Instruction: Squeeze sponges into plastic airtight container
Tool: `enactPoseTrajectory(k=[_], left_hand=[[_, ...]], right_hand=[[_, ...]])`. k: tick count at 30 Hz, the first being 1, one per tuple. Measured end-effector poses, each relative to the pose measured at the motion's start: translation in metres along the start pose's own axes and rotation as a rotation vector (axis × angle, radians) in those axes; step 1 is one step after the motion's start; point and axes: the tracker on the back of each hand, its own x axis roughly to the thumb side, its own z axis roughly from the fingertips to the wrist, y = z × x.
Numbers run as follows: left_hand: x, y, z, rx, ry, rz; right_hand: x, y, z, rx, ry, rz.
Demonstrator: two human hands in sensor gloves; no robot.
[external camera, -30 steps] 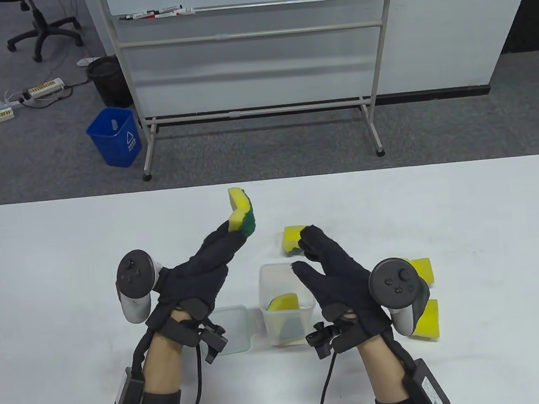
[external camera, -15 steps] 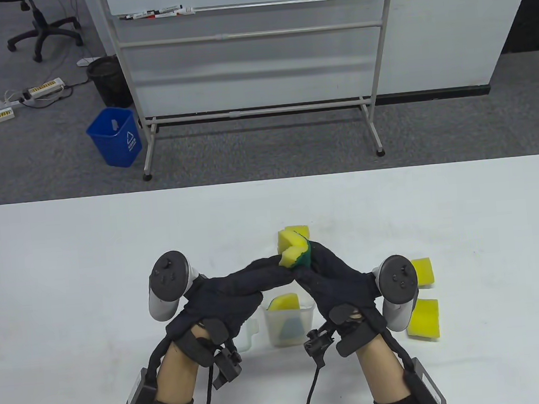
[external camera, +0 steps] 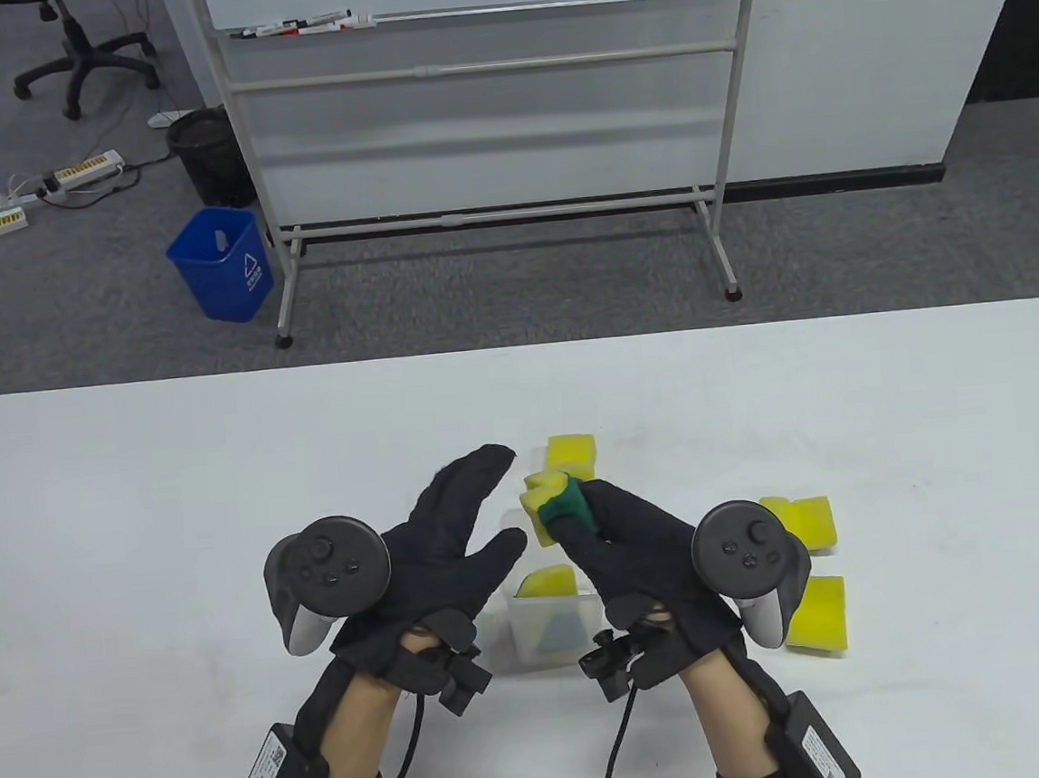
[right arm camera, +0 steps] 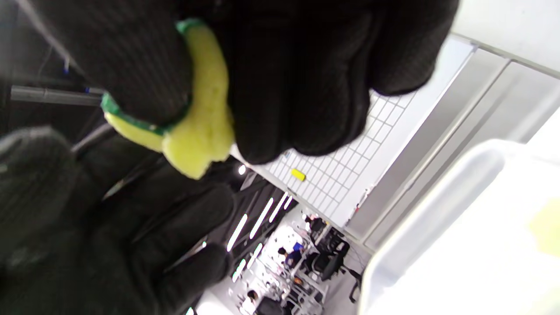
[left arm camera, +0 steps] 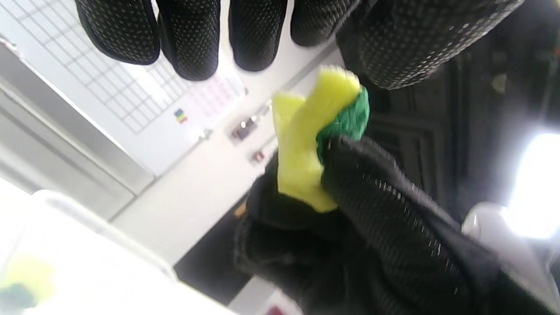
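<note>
Above the container, right hand (external camera: pixel 629 547): grips a folded sponge (external camera: pixel 552 504), yellow with a green side, squeezed between thumb and fingers; the right wrist view shows the foam bulging out of the fist.
Left hand (external camera: pixel 442 541): spread, fingers apart and straight, holding nothing, just beside the sponge without touching it.
Container (external camera: pixel 553 618): clear plastic, on the table (external camera: pixel 132 532) between the two wrists, just below the gripped sponge.
Inside the container: a second sponge (external camera: pixel 545 580), its yellow edge showing at the rim.
Beyond the hands: a loose sponge (external camera: pixel 572 452) lies on the table, just past the gripped one.
Right of the right hand: two more sponges, the farther one (external camera: pixel 803 518) and the nearer one (external camera: pixel 819 612), partly hidden by the tracker (external camera: pixel 743 551).
</note>
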Motion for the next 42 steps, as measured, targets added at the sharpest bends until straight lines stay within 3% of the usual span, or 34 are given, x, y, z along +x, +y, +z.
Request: enactPoseTrajectory(k=[5,13,16,24,27,29,33,42], left_hand=[[-0.004,-0.005,-0.005,-0.048,-0.008,0.038],[-0.011,-0.001,-0.002,0.113,0.071,-0.027],[-0.016,-0.005,-0.001,0.164,0.103,-0.001],[-0.026,-0.014,-0.004,0.105,0.144,0.061],[-0.029,-0.017,-0.005,0.014,0.166,0.012],[-0.03,-0.017,-0.005,0.043,0.184,-0.042],[-0.035,-0.012,-0.004,0.051,0.218,-0.116],[-0.044,-0.004,-0.002,0.071,0.262,-0.111]], right_hand=[[0.016,0.007,0.003,0.067,-0.098,0.131],[0.015,0.007,0.006,-0.028,-0.078,0.111],[0.015,0.01,0.006,0.022,-0.082,0.031],[0.018,0.012,0.01,-0.113,-0.115,0.178],[0.014,0.008,0.008,-0.112,-0.101,0.239],[0.011,0.006,0.007,-0.126,-0.071,0.247],[0.005,0.011,0.003,-0.067,-0.042,0.339],[0.002,0.028,0.001,0.052,-0.045,0.564]])
